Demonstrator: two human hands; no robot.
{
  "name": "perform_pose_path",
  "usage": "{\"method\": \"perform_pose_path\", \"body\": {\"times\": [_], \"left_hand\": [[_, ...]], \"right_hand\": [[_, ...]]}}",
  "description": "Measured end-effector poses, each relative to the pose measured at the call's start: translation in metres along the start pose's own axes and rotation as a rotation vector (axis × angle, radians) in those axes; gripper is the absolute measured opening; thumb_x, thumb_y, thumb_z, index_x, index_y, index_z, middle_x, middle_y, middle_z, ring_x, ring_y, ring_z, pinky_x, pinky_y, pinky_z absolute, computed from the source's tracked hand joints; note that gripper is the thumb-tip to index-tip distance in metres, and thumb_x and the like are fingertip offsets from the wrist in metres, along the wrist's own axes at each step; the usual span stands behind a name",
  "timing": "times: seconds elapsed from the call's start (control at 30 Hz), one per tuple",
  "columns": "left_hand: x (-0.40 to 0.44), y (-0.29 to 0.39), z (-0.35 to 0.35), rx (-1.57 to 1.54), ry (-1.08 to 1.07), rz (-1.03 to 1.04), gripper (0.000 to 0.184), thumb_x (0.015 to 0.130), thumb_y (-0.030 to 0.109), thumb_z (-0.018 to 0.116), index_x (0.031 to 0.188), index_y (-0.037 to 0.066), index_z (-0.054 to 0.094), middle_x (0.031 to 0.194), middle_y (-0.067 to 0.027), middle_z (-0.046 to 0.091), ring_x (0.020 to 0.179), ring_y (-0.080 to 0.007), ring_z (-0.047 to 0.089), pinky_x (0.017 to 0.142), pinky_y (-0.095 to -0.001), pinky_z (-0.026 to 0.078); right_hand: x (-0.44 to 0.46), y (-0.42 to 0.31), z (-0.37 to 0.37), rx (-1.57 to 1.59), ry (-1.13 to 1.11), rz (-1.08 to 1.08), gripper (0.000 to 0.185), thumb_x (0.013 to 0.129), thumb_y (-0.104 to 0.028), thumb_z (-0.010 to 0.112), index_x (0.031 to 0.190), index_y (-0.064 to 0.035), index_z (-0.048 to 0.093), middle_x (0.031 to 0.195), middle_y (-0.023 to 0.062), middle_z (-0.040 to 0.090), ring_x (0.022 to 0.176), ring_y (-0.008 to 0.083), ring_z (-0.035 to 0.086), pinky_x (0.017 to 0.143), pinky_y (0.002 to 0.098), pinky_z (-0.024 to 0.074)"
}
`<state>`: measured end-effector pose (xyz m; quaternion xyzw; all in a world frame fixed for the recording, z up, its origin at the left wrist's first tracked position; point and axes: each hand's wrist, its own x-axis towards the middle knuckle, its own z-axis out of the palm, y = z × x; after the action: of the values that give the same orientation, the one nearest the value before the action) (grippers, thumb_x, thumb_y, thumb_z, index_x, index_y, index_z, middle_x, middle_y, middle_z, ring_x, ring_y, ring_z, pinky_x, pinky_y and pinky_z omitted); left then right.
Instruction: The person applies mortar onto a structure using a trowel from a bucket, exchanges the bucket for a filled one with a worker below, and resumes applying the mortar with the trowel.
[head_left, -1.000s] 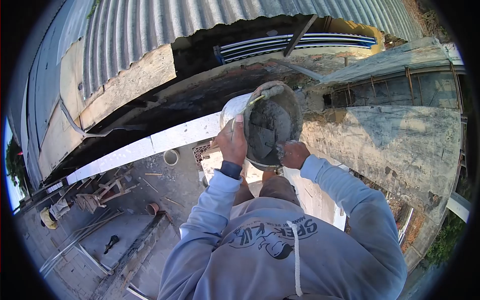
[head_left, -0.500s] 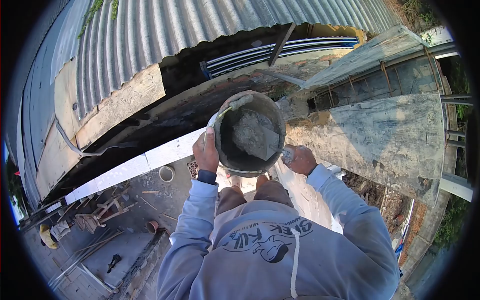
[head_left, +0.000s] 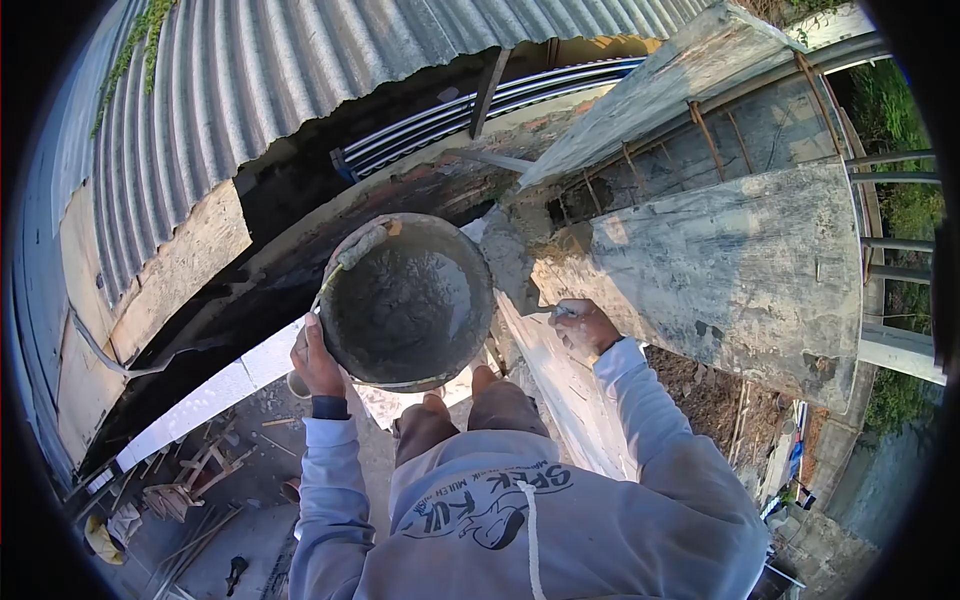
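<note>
The left hand (head_left: pixel 318 358) is grasping the bucket (head_left: pixel 476 300) at its lower left side, with the thumb pointing up along the rim. A dark band (head_left: pixel 330 407) goes around this wrist. The bucket is in front of the person's knees, with its mouth turned to the camera, and wet grey mortar (head_left: pixel 405 300) lies inside it. The bucket's handle, which has a thick grey grip (head_left: pixel 362 246), rests against the upper left part of the rim.

The right hand (head_left: pixel 583 328) is closed around the handle of a trowel (head_left: pixel 528 297), just to the right of the bucket. The blade points away to the left, near a heap of grey mortar (head_left: pixel 507 250) on the masonry. The blade is small and grey like the mortar, so I cannot tell if the two are touching.

To the right of the heap there is a wide stained board (head_left: pixel 720 270). Behind it stands another board (head_left: pixel 640 110), and rusty rods (head_left: pixel 705 140) show between the two. A corrugated roof (head_left: pixel 290 80) covers the upper left, and a wooden stand (head_left: pixel 205 470) is on the floor far below.
</note>
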<state>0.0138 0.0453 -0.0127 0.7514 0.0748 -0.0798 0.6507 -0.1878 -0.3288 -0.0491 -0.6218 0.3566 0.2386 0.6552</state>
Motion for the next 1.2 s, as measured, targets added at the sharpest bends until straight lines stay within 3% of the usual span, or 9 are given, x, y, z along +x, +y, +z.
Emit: {"method": "perform_pose_path", "body": {"times": [0.07, 0.13, 0.33, 0.47, 0.83, 0.97, 1.07, 1.1, 1.2], "left_hand": [[0.002, 0.009, 0.004, 0.083, 0.008, 0.024, 0.046, 0.098, 0.034, 0.041, 0.095, -0.006, 0.064, 0.084, -0.0074, 0.066, 0.076, -0.0112, 0.056, 0.073, -0.0273, 0.044], [0.001, 0.013, 0.007, 0.090, -0.006, -0.007, 0.046, 0.098, 0.035, 0.041, 0.095, -0.006, 0.064, 0.083, -0.0076, 0.066, 0.075, -0.0109, 0.055, 0.073, -0.0268, 0.043], [-0.001, 0.018, 0.019, 0.131, 0.012, 0.001, 0.046, 0.099, 0.033, 0.041, 0.087, -0.005, 0.063, 0.078, -0.0056, 0.063, 0.071, -0.0100, 0.051, 0.069, -0.0265, 0.041], [0.001, 0.020, 0.017, 0.168, 0.004, 0.014, 0.044, 0.098, 0.031, 0.042, 0.088, -0.006, 0.063, 0.079, -0.0059, 0.063, 0.072, -0.0101, 0.051, 0.070, -0.0261, 0.041], [-0.001, 0.034, 0.038, 0.164, 0.000, 0.051, 0.043, 0.097, 0.032, 0.044, 0.088, -0.006, 0.063, 0.078, -0.0056, 0.062, 0.072, -0.0102, 0.050, 0.070, -0.0252, 0.041], [-0.004, 0.038, 0.042, 0.210, 0.002, 0.053, 0.044, 0.098, 0.033, 0.044, 0.086, -0.005, 0.062, 0.075, -0.0045, 0.060, 0.070, -0.0100, 0.048, 0.067, -0.0255, 0.039], [-0.004, 0.037, 0.041, 0.199, -0.019, 0.043, 0.044, 0.098, 0.033, 0.043, 0.086, -0.005, 0.062, 0.075, -0.0042, 0.060, 0.070, -0.0099, 0.047, 0.067, -0.0259, 0.040], [-0.004, 0.040, 0.041, 0.203, -0.028, 0.030, 0.044, 0.098, 0.033, 0.043, 0.086, -0.005, 0.063, 0.076, -0.0043, 0.060, 0.070, -0.0099, 0.048, 0.067, -0.0261, 0.040], [-0.004, 0.040, 0.041, 0.190, -0.006, 0.033, 0.044, 0.098, 0.033, 0.043, 0.087, -0.005, 0.063, 0.076, -0.0045, 0.061, 0.070, -0.0098, 0.048, 0.067, -0.0267, 0.040]], "right_hand": [[0.044, 0.007, -0.033, 0.487, -0.001, 0.149, 0.015, 0.079, -0.023, 0.062, 0.077, -0.0092, 0.057, 0.062, 0.0027, 0.054, 0.049, 0.0167, 0.051, 0.045, 0.0311, 0.0397], [0.097, 0.030, -0.046, 0.597, 0.147, 0.150, 0.017, 0.078, -0.026, 0.060, 0.078, -0.0104, 0.055, 0.062, 0.0026, 0.052, 0.047, 0.0168, 0.049, 0.045, 0.0306, 0.0386], [0.114, 0.065, -0.014, 0.768, 0.197, -0.010, 0.024, 0.082, -0.035, 0.058, 0.089, -0.0122, 0.052, 0.066, 0.0041, 0.053, 0.050, 0.0187, 0.051, 0.044, 0.0329, 0.0414], [0.124, 0.060, -0.010, 0.654, 0.148, 0.034, 0.025, 0.081, -0.035, 0.059, 0.086, -0.0116, 0.052, 0.066, 0.0050, 0.053, 0.050, 0.0191, 0.052, 0.044, 0.0332, 0.0424], [0.142, 0.029, 0.021, 1.164, -0.026, -0.099, 0.019, 0.075, -0.026, 0.057, 0.068, -0.0127, 0.047, 0.056, 0.0014, 0.044, 0.048, 0.0167, 0.044, 0.047, 0.0302, 0.0385], [0.147, 0.024, 0.042, 1.025, 0.265, -0.107, 0.016, 0.076, -0.026, 0.057, 0.072, -0.0114, 0.050, 0.058, 0.0022, 0.048, 0.047, 0.0176, 0.046, 0.045, 0.0309, 0.0399], [0.143, 0.047, 0.042, 0.855, 0.407, -0.148, 0.020, 0.085, -0.028, 0.057, 0.078, -0.0089, 0.056, 0.060, 0.0038, 0.052, 0.044, 0.0179, 0.049, 0.042, 0.0323, 0.0408], [0.138, 0.049, 0.041, 0.892, 0.434, -0.133, 0.021, 0.089, -0.028, 0.055, 0.085, -0.0079, 0.058, 0.062, 0.0047, 0.054, 0.043, 0.0184, 0.051, 0.039, 0.0334, 0.0416], [0.127, 0.049, 0.038, 0.828, 0.381, -0.045, 0.016, 0.083, -0.026, 0.056, 0.082, -0.0100, 0.052, 0.060, 0.0029, 0.050, 0.043, 0.0181, 0.048, 0.037, 0.0312, 0.0405]]}}
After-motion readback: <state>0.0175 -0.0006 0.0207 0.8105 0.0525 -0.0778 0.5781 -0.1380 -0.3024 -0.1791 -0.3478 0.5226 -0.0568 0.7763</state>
